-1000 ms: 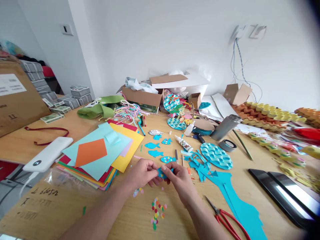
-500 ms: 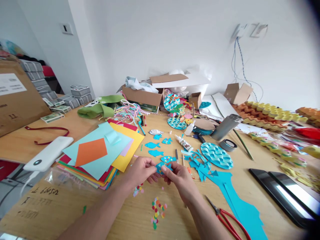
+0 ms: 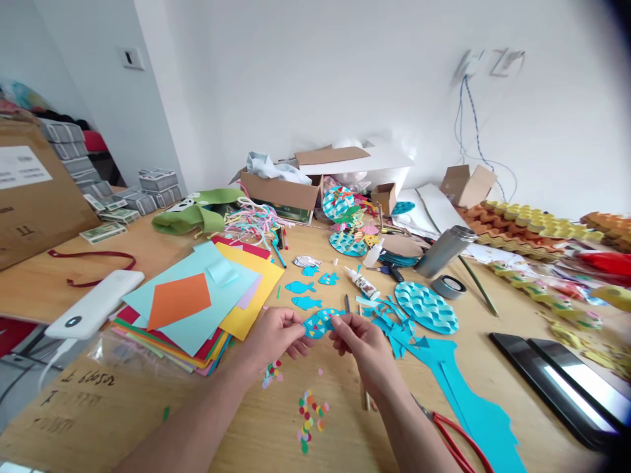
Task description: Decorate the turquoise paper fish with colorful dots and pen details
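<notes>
A blue paper fish (image 3: pixel 317 324) with small coloured pieces on it is held between my two hands. My left hand (image 3: pixel 280 334) pinches its left end, and my right hand (image 3: pixel 359 338) grips its right end between thumb and fingers. Just beyond them lie more blue paper fish, one plain (image 3: pixel 306 302) and one with decorations (image 3: pixel 328 279). Coloured paper dots (image 3: pixel 308 417) are scattered on the table nearer to me. A white glue bottle (image 3: pixel 365 285) lies beyond my right hand.
Red-handled scissors (image 3: pixel 456 437) lie beside my right forearm, near a large blue paper offcut (image 3: pixel 473 401). Stacked coloured paper (image 3: pixel 180 302) and a white power bank (image 3: pixel 96 303) are on the left. A steel flask (image 3: pixel 446 251) and dark tablets (image 3: pixel 552 387) are on the right.
The fish has turned so its decorated side shows more fully. My hands have moved slightly apart, my right hand shifting right and up a little.
</notes>
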